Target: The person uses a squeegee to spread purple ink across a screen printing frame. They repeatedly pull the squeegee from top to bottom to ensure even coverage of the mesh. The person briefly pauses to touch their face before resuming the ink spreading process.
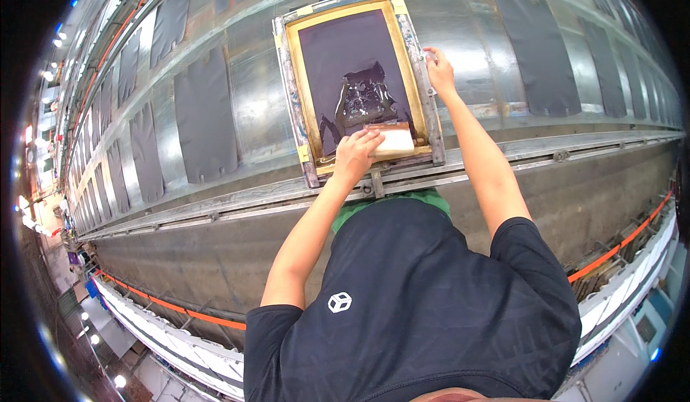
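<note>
A screen-printing frame with yellow edges and dark mesh lies on the long metal table, with glossy dark ink pooled across its lower part. Near its bottom edge, my left hand is closed on a squeegee with a pale, wide body and brownish upper edge. My right hand is at the frame's upper right side, fingers loosely bent and somewhat apart, their tips at the outer rail; whether they press on it is unclear.
Dark fabric pieces lie in rows along the metal table on both sides of the frame. A metal rail runs along the near edge, just before my body. An orange strip runs behind me, with lights at far left.
</note>
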### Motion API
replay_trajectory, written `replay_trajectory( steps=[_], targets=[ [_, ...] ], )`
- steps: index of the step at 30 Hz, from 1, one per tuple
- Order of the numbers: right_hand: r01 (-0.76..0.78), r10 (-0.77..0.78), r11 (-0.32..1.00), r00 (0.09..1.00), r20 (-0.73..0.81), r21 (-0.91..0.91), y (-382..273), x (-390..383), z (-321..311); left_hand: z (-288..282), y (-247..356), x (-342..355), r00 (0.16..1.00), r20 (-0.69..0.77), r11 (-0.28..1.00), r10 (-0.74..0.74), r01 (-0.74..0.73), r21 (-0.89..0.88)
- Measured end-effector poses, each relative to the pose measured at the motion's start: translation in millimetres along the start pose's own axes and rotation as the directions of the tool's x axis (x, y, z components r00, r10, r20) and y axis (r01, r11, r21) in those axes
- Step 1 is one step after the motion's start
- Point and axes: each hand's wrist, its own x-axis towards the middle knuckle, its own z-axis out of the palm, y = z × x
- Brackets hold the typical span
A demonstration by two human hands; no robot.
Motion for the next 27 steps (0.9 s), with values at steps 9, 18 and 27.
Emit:
replay_trajectory(
  steps=[9, 18, 27],
  targets=[
    [0.194, -0.200, 0.979, 0.973, -0.117, -0.055, 2.7, -5.0, -2.6, -36.3, -24.3, -22.6, 0.982, -0.017, 0.968, -0.190, 0.184, -0.168],
    [0.674, -0.489, 0.575, 0.738, 0.466, -0.464, -113.8, -39.9, -25.3, -70.7, -78.8, 108.4, 0.959, -0.071, 0.955, -0.273, 0.261, -0.142],
    [0.728, -0.531, 0.612, 0.668, 0.521, -0.309, -67.3, -99.0, 12.6, -25.6, -69.9, 75.9, 0.972, -0.151, 0.981, -0.182, 0.169, -0.100]
  ],
)
